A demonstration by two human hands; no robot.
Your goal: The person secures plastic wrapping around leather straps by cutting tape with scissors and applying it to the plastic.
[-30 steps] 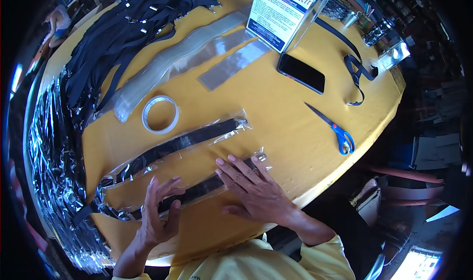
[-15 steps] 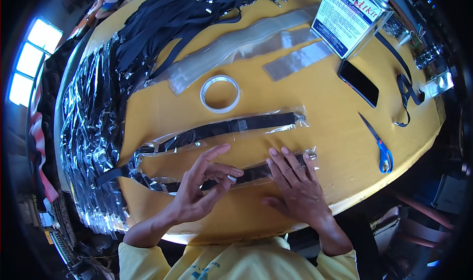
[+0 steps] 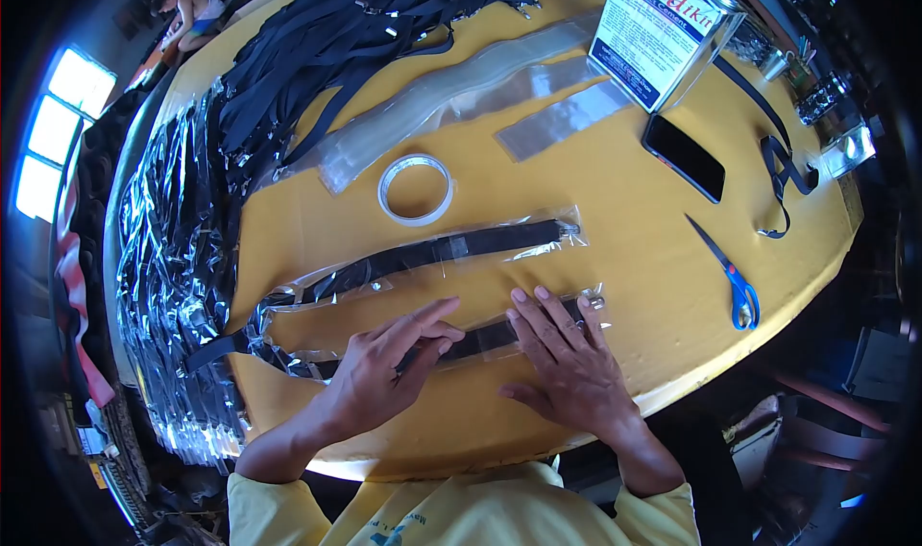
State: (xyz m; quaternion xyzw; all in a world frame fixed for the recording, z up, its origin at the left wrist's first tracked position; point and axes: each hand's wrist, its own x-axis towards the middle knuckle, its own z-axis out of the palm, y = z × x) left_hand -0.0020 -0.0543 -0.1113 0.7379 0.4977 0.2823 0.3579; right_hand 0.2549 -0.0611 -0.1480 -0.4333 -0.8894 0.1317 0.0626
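A pair of black suspenders (image 3: pixel 495 337) with metal clips at the ends lies on the yellow table, its two straps in clear plastic sleeves. My right hand (image 3: pixel 569 364) rests flat on the near strap beside its clip, fingers stretched out. Over the same strap, further left, is my left hand (image 3: pixel 384 368), with the index finger extended and the other fingers curled in against the thumb. Whatever those fingertips hold, if anything, is hidden. The far strap (image 3: pixel 423 255) lies untouched. Behind it sits a roll of tape (image 3: pixel 386 193) on its side.
Sleeved black straps (image 3: pixel 178 277) are heaped at left, bare black straps (image 3: pixel 317 51) behind. Clear plastic strips (image 3: pixel 557 123), a contact cement can (image 3: pixel 648 47), a phone (image 3: pixel 684 158) and blue-handled scissors (image 3: pixel 740 296) occupy the right half. A person (image 3: pixel 197 13) sits far left.
My left hand has turned over toward the strap, its curled fingers lower and the thumb now less visible. My right hand stays flat on the strap. The whole view has shifted slightly.
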